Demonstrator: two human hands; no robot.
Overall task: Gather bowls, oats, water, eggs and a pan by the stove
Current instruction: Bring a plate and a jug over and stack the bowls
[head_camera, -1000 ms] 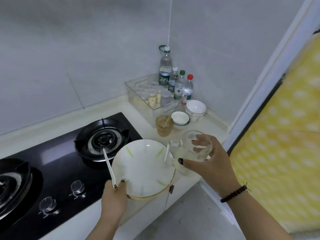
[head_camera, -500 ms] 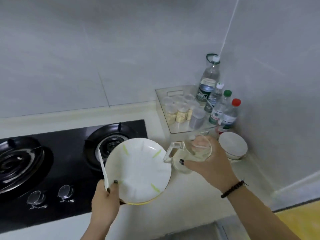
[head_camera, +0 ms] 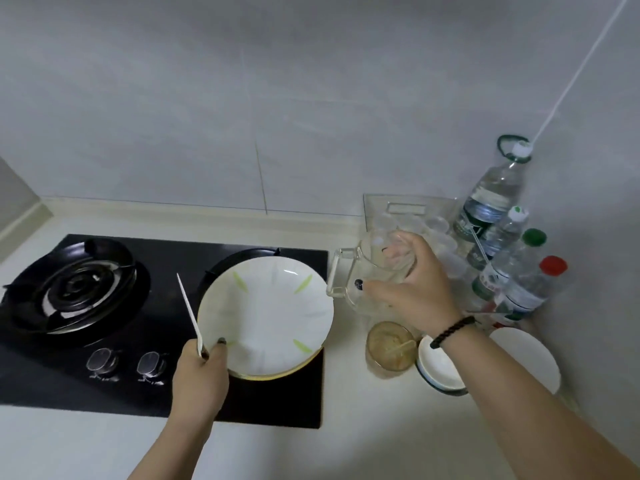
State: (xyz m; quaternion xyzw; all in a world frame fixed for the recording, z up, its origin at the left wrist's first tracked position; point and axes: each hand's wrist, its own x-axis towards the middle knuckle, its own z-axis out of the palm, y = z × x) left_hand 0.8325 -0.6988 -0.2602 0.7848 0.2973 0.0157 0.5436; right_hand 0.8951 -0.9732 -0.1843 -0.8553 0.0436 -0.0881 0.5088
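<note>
My left hand (head_camera: 200, 372) grips the near rim of a white bowl with green streaks (head_camera: 266, 317) together with a thin white utensil (head_camera: 188, 308), over the right burner of the black gas stove (head_camera: 69, 289). My right hand (head_camera: 408, 289) grips a clear glass pitcher (head_camera: 349, 275) by its rim, just right of the stove. An amber glass holding oats (head_camera: 391, 344) stands on the counter below my right wrist. Next to it sits a small white bowl (head_camera: 440, 368), partly hidden by my forearm. A bigger white bowl (head_camera: 530, 355) is further right. Water bottles (head_camera: 485, 202) stand in the corner.
A clear plastic bin of small jars (head_camera: 415, 213) sits against the wall behind the pitcher. Two stove knobs (head_camera: 124, 365) face the front edge. A white cord (head_camera: 581, 67) runs up the right wall. Pale counter (head_camera: 311, 445) spreads in front of the stove.
The view swung left and down. Bowl and utensil now hang over the right burner. The pitcher moved with my right hand towards the bin of jars, beside the stove.
</note>
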